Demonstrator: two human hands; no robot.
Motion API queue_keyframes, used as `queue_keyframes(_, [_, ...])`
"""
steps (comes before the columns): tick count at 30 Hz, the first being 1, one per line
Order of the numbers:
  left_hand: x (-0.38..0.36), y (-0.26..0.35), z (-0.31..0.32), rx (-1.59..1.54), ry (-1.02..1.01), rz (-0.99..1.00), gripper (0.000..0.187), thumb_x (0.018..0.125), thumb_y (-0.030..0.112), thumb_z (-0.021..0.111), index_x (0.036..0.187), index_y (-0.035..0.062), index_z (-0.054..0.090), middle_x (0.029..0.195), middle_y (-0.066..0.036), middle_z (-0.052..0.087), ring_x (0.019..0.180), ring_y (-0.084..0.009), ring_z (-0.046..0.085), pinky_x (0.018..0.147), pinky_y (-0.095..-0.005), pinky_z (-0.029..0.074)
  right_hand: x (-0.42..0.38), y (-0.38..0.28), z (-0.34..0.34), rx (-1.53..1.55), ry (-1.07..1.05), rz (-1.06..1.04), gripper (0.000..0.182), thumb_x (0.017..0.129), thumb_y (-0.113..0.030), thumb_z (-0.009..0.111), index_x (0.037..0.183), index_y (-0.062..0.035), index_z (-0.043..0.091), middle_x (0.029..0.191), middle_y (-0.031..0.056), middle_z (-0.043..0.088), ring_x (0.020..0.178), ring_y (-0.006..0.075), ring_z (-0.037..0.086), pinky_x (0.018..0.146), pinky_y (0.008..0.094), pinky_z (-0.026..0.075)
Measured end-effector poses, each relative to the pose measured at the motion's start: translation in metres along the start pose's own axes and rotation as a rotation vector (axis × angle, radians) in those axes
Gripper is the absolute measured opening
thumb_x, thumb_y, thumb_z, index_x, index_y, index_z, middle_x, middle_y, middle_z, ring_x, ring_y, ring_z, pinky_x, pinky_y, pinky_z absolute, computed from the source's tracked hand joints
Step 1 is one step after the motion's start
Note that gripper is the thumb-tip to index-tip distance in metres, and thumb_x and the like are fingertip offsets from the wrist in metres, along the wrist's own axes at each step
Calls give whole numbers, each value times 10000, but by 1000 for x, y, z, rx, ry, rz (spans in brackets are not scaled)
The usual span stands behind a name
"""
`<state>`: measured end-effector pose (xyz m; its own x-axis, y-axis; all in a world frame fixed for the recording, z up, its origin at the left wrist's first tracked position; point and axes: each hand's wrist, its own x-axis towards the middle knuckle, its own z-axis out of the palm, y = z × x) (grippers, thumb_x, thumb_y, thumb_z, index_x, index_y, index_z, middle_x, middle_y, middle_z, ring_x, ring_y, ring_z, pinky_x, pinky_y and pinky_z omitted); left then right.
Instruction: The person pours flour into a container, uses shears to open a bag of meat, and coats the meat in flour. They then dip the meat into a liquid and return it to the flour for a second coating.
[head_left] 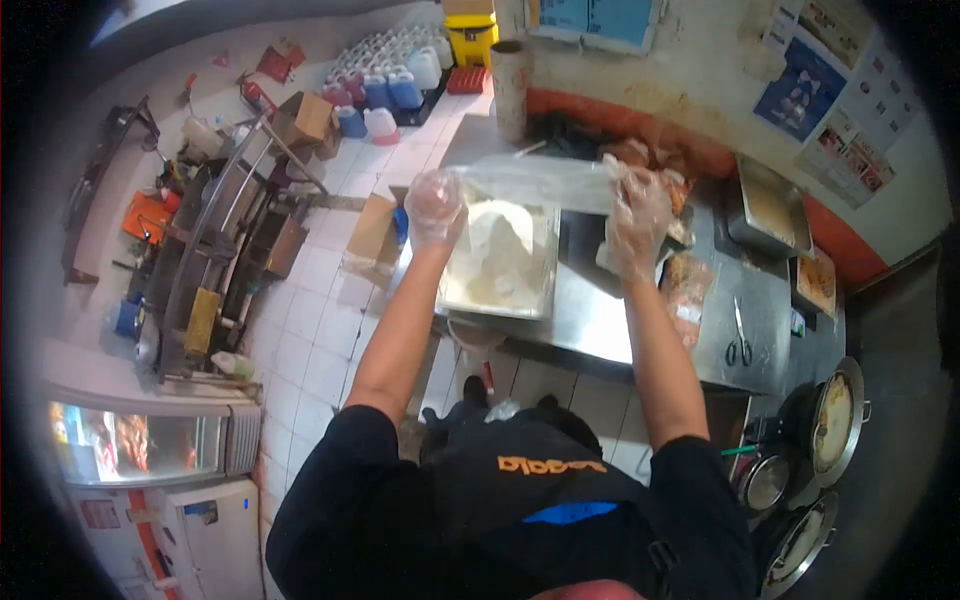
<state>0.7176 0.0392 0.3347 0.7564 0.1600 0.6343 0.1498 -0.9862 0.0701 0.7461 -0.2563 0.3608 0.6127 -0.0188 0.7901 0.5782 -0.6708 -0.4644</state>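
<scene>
My left hand [437,207] and my right hand [640,220] both wear clear plastic gloves. Stretched between them is a clear plastic bag [540,180], and the fingers of each hand close on one end. The bag hangs above the far side of a metal tray [552,280] of white powder [490,285], which looks like flour. To the right of my right wrist lies a plastic bag of seasoned meat [686,290]. More raw meat [675,190] sits behind my right hand, partly covered by it.
Black-handled scissors [739,345] lie on the steel table [590,290]. Along the wall stand a deep metal pan [765,210] and a smaller tray of orange food [816,280]. Large pans [838,420] are at the right. A cardboard box [372,235] stands left of the table.
</scene>
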Motion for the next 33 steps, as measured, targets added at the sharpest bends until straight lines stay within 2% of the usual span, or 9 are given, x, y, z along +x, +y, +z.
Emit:
queue_keyframes(3, [-1,-16,4,-308,105,-11,172,804,235,614,802,80,690,814,-150,662,790,-324,639,722,-420,502,-8,-31,-17,109,-117,263,204,835,-68,645,1026,-8,689,1016,114,645,933,208,609,836,290,462])
queue_keyframes(9, [21,-118,53,-550,-105,-204,241,829,287,631,824,58,708,833,-166,681,787,-342,650,718,-420,500,-61,-89,-16,204,-121,373,249,795,-53,675,1040,-13,698,1058,123,658,942,211,625,832,302,485])
queue_keyframes(13, [53,-216,83,-916,-156,-440,174,816,223,664,857,55,687,690,-3,615,629,-100,516,583,-302,446,-105,-104,2,365,-51,592,287,844,11,569,1119,52,641,1134,150,642,1035,216,597,928,305,441])
queue_keyframes(16, [55,-287,106,-976,-21,-456,198,831,247,639,839,53,676,726,-50,641,663,-144,566,618,-313,456,-132,-116,7,328,43,855,313,843,25,565,1148,73,619,1139,161,637,1063,219,584,956,305,426])
queue_keyframes(20, [22,-381,161,-221,-99,-357,164,815,237,608,850,94,680,828,-109,660,807,-267,633,750,-405,496,-157,-125,6,287,139,1023,317,852,30,574,1163,74,612,1139,148,635,1010,183,594,861,275,460])
queue_keyframes(22, [0,-412,200,-107,-201,-643,219,819,296,593,855,105,694,866,-139,661,840,-312,630,773,-437,496,-164,-131,6,369,200,1041,347,840,-21,634,1179,50,617,1061,85,645,754,72,516,622,204,379])
queue_keyframes(29, [-83,-448,270,165,-516,-541,243,834,282,535,809,125,719,851,-125,691,774,-311,668,651,-441,524,-170,-156,-10,224,281,1148,355,843,-26,627,1192,42,611,1030,81,649,706,58,514,614,201,383])
queue_keyframes(31, [-139,-498,385,330,-580,-380,213,810,247,567,818,107,728,854,-106,703,724,-288,678,615,-437,534,-167,-170,-12,163,318,1180,354,846,-35,623,1193,32,614,1034,76,651,709,59,515,618,202,385])
queue_keyframes(33, [-129,-488,375,-693,-562,-1198,293,838,317,558,881,59,691,898,-100,659,817,-212,593,716,-435,483,-168,-177,-17,167,298,1191,349,851,-56,612,1196,-1,628,1043,62,664,719,63,523,632,203,393])
